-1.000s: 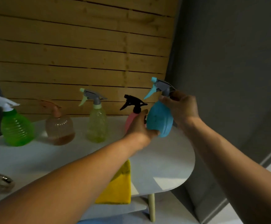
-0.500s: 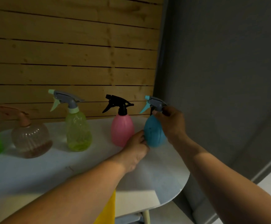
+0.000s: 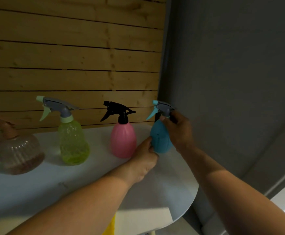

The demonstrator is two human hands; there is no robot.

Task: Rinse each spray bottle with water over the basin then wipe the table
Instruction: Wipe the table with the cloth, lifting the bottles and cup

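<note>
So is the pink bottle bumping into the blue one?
Apart. In the head view a strip of white table shows between the pink bottle and the blue bottle, with the left hand reaching into that gap.

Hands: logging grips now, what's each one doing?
Left hand: holding the blue spray bottle low on its body.
Right hand: gripping the same bottle's neck.
</note>
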